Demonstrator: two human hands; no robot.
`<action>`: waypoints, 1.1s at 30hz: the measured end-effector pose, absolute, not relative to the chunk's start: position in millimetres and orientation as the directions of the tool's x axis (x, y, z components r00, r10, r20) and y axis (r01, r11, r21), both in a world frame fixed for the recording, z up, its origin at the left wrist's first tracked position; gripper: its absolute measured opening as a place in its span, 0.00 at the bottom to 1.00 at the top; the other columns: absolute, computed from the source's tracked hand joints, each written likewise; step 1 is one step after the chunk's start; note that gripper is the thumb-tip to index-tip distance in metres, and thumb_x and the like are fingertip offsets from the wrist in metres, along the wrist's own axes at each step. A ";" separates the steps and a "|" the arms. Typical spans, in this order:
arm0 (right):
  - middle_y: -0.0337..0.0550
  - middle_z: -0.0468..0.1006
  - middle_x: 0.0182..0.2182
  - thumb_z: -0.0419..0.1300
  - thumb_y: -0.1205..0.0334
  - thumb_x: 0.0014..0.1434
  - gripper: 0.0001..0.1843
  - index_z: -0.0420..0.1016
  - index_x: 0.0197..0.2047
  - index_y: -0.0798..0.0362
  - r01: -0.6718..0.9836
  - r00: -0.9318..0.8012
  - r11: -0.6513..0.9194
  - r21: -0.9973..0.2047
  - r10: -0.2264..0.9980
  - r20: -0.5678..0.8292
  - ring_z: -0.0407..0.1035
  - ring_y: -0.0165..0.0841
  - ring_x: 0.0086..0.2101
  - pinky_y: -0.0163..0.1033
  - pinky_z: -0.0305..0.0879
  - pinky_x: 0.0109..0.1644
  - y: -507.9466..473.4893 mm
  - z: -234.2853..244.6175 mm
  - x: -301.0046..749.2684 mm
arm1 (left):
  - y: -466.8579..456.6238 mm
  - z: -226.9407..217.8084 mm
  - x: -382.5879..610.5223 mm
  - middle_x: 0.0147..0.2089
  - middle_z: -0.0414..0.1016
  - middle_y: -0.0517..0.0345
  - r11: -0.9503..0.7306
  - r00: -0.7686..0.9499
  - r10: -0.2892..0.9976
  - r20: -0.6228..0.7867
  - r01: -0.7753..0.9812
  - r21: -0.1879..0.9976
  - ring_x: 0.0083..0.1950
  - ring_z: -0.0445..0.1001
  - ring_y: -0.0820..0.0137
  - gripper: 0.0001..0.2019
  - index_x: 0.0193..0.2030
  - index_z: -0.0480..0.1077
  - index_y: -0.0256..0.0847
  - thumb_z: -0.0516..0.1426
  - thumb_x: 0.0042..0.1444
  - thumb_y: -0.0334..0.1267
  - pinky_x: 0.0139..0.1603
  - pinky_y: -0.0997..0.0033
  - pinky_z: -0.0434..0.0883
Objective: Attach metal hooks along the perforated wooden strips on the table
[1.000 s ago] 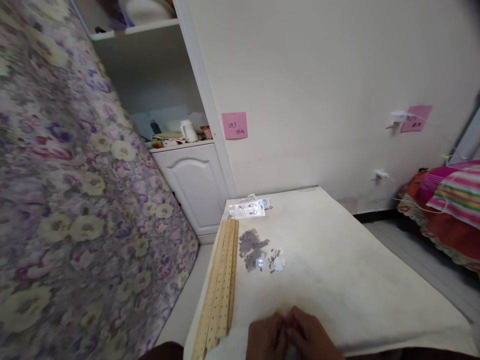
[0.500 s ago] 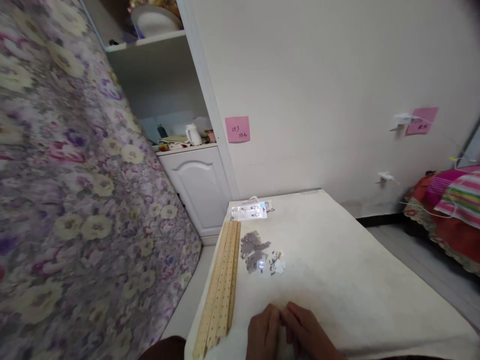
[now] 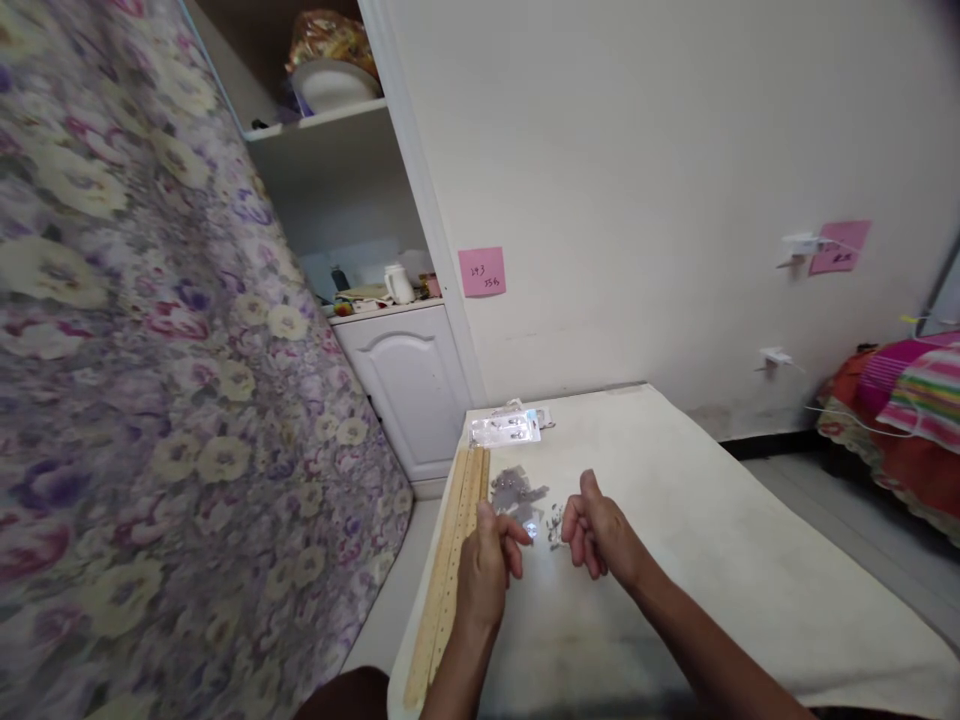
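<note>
My left hand (image 3: 486,570) is raised above the table beside the long pale wooden strips (image 3: 436,610), which have rows of dark dots. Its thumb points up and its fingers are loosely bent and apart, with nothing in them. Facing it, my right hand (image 3: 602,528) hangs over the table with thumb up and fingers half curled, also holding nothing. Beyond the hands lies a pile of small greyish see-through packets (image 3: 514,487). Small dark and white bits (image 3: 553,522) lie to its right, partly hidden by my right hand.
A clear plastic blister pack (image 3: 504,428) lies at the far left of the white-covered table (image 3: 720,590). Behind are a wall with a pink note (image 3: 482,272) and a shelf cabinet (image 3: 409,380). A floral curtain (image 3: 187,400) hangs at left; a bed (image 3: 892,430) stands right.
Both hands were close together and closed at the table's near edge. They have moved forward and up, come apart, and their fingers have loosened. The view has shifted slightly.
</note>
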State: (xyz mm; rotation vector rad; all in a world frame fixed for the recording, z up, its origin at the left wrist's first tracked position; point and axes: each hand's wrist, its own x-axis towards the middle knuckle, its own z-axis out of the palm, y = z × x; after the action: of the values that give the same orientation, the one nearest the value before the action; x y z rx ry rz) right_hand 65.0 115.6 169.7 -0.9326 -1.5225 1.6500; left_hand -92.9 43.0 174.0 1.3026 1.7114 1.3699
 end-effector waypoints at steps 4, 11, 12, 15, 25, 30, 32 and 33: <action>0.37 0.67 0.08 0.29 0.28 0.55 0.43 0.67 0.18 0.54 -0.040 -0.466 -0.026 -0.999 0.885 -0.005 0.54 0.23 0.08 0.30 0.46 0.14 118.1 183.8 63.9 | 51.1 186.7 -98.4 0.13 0.61 0.61 -0.003 -0.357 0.925 0.130 0.336 0.942 0.17 0.57 0.75 0.40 0.24 0.70 0.38 0.29 0.59 0.63 0.22 0.74 0.55; 0.38 0.67 0.08 0.29 0.30 0.57 0.43 0.67 0.18 0.54 -0.045 -0.425 -0.010 -0.999 0.905 0.011 0.54 0.23 0.08 0.30 0.46 0.14 123.7 178.8 65.0 | 58.3 187.2 -105.2 0.12 0.62 0.61 0.045 -0.380 0.921 0.087 0.324 0.945 0.15 0.57 0.75 0.40 0.23 0.70 0.38 0.29 0.58 0.64 0.20 0.75 0.55; 0.38 0.67 0.08 0.29 0.30 0.57 0.43 0.67 0.18 0.54 -0.038 -0.417 -0.014 -0.999 0.909 0.003 0.54 0.23 0.08 0.30 0.46 0.14 124.7 177.7 65.6 | 58.4 186.8 -105.1 0.12 0.62 0.61 0.051 -0.384 0.920 0.083 0.327 0.944 0.15 0.57 0.75 0.40 0.23 0.70 0.38 0.29 0.57 0.65 0.20 0.75 0.55; 0.38 0.67 0.08 0.29 0.31 0.58 0.42 0.66 0.17 0.54 -0.017 -0.399 -0.015 -1.000 0.917 -0.007 0.55 0.23 0.08 0.30 0.47 0.14 126.3 176.5 67.3 | 57.9 186.5 -103.1 0.12 0.62 0.61 0.065 -0.392 0.916 0.082 0.350 0.935 0.16 0.58 0.74 0.40 0.24 0.70 0.38 0.29 0.56 0.66 0.20 0.75 0.56; 0.38 0.68 0.09 0.30 0.32 0.59 0.42 0.67 0.18 0.55 -0.017 -0.385 -0.010 -1.000 0.923 -0.003 0.56 0.23 0.08 0.29 0.48 0.15 127.9 167.2 69.9 | 58.6 185.8 -92.6 0.11 0.62 0.61 0.129 -0.442 0.895 0.056 0.377 0.917 0.17 0.60 0.72 0.41 0.24 0.70 0.40 0.27 0.55 0.66 0.22 0.73 0.57; 0.38 0.67 0.09 0.30 0.31 0.58 0.42 0.66 0.18 0.54 -0.014 -0.392 -0.044 -0.999 0.919 -0.035 0.55 0.23 0.08 0.29 0.48 0.14 131.1 161.7 69.9 | 58.9 184.5 -92.6 0.11 0.62 0.61 0.132 -0.443 0.894 0.066 0.402 0.906 0.17 0.61 0.71 0.41 0.23 0.70 0.41 0.27 0.57 0.64 0.23 0.73 0.59; 0.38 0.67 0.09 0.30 0.31 0.58 0.42 0.66 0.18 0.54 -0.015 -0.397 -0.054 -0.998 0.917 -0.043 0.56 0.23 0.08 0.29 0.48 0.14 131.1 161.1 69.4 | 59.8 183.4 -92.7 0.11 0.62 0.61 0.138 -0.443 0.894 0.060 0.403 0.905 0.17 0.61 0.71 0.40 0.23 0.70 0.41 0.26 0.57 0.63 0.23 0.73 0.59; 0.38 0.67 0.09 0.30 0.31 0.58 0.42 0.66 0.18 0.54 -0.014 -0.398 -0.055 -0.998 0.916 -0.045 0.56 0.23 0.08 0.29 0.47 0.14 130.6 161.0 69.2 | 60.3 182.7 -92.8 0.11 0.62 0.61 0.142 -0.442 0.895 0.057 0.403 0.904 0.17 0.61 0.71 0.40 0.23 0.70 0.41 0.26 0.57 0.63 0.23 0.73 0.59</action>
State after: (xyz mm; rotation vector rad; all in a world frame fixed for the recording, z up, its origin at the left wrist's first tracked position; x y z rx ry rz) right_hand 69.2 130.6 161.0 -1.0063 -1.4592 1.5564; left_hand -92.8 60.3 182.7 1.2391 1.9157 1.2664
